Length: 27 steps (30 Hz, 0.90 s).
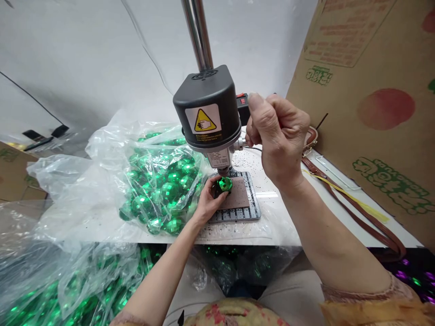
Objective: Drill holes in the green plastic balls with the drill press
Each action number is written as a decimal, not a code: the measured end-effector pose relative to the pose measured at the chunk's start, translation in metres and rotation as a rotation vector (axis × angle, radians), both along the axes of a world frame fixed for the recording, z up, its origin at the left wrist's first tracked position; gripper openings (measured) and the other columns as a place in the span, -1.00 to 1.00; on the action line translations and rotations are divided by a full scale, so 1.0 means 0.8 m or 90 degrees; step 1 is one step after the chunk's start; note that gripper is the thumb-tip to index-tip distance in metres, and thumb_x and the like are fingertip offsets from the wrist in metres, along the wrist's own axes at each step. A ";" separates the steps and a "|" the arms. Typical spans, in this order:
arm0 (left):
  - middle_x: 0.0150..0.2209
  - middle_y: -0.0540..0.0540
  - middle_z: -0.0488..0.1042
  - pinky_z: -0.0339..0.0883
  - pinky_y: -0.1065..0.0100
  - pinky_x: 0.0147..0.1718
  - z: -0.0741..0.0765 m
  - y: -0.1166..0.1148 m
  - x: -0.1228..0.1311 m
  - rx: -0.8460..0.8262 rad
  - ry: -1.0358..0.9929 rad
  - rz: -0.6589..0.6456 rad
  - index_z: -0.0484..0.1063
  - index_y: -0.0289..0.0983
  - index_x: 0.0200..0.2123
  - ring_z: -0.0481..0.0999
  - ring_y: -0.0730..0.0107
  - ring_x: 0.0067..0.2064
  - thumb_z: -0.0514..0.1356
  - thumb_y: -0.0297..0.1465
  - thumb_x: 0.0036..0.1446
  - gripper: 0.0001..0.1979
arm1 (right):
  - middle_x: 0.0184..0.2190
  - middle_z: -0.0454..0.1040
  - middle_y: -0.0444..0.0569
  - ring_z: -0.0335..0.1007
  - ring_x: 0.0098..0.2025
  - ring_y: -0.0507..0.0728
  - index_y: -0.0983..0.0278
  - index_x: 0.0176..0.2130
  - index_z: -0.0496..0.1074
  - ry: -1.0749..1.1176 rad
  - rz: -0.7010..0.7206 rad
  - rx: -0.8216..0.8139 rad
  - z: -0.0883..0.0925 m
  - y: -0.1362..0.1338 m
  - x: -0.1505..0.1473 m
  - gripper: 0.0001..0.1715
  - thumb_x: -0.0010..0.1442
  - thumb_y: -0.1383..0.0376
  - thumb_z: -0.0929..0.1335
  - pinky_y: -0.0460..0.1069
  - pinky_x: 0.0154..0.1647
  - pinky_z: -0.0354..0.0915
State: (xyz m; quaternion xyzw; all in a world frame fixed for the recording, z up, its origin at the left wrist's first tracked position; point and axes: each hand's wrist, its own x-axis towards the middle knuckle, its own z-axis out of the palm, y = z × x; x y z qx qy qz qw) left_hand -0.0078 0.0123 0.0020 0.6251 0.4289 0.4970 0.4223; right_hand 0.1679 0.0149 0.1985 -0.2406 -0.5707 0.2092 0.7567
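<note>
A small bench drill press [208, 113] with a dark grey motor cap and a yellow warning sticker stands on a white table [292, 226]. My left hand [208, 201] is closed round a shiny green faceted ball [224, 184], holding it on the brown pad of the slotted base plate [243, 201] right under the drill tip. My right hand [277, 133] is wrapped round the press's side lever, which is mostly hidden by my fingers.
A clear plastic bag [102, 181] full of green faceted balls [163, 185] lies left of the press. More bagged green balls sit below the table's front edge. A large cardboard box [374, 99] stands at right, a brown strap [353, 208] beside it. Dark drilling specks dot the table.
</note>
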 end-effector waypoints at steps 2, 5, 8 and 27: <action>0.00 -0.18 0.51 0.44 0.15 0.09 0.001 0.000 0.000 -0.004 0.001 0.006 0.32 -0.24 0.07 0.55 0.19 0.03 0.37 -0.24 0.06 -0.46 | -0.68 0.03 -0.27 0.01 -0.64 -0.12 0.23 -0.61 0.04 0.006 0.005 0.004 0.000 0.000 0.000 -0.40 0.25 0.02 0.34 -0.10 -0.59 0.11; -0.01 -0.17 0.51 0.42 0.15 0.09 0.002 0.001 0.000 -0.006 -0.008 0.010 0.33 -0.25 0.06 0.54 0.20 0.03 0.37 -0.26 0.04 -0.47 | -0.69 0.02 -0.27 -0.01 -0.65 -0.12 0.23 -0.62 0.04 0.021 0.021 0.011 0.000 -0.001 0.000 -0.41 0.24 0.05 0.35 -0.09 -0.58 0.12; -0.01 -0.15 0.51 0.40 0.15 0.11 0.003 0.002 -0.001 -0.011 -0.016 0.002 0.34 -0.25 0.05 0.53 0.21 0.03 0.38 -0.28 0.02 -0.46 | -0.69 0.01 -0.27 -0.02 -0.65 -0.11 0.23 -0.62 0.04 0.026 0.019 0.001 0.000 0.000 -0.001 -0.39 0.23 0.03 0.36 -0.09 -0.58 0.13; 0.03 -0.15 0.46 0.36 0.16 0.11 -0.002 0.000 0.005 0.022 0.035 0.031 0.29 -0.19 0.11 0.49 0.19 0.07 0.38 -0.21 0.08 -0.43 | -0.72 0.05 -0.27 -0.05 -0.66 -0.09 0.22 -0.63 0.08 0.033 0.055 0.034 0.000 0.005 -0.001 -0.47 0.27 0.25 0.35 -0.04 -0.65 -0.02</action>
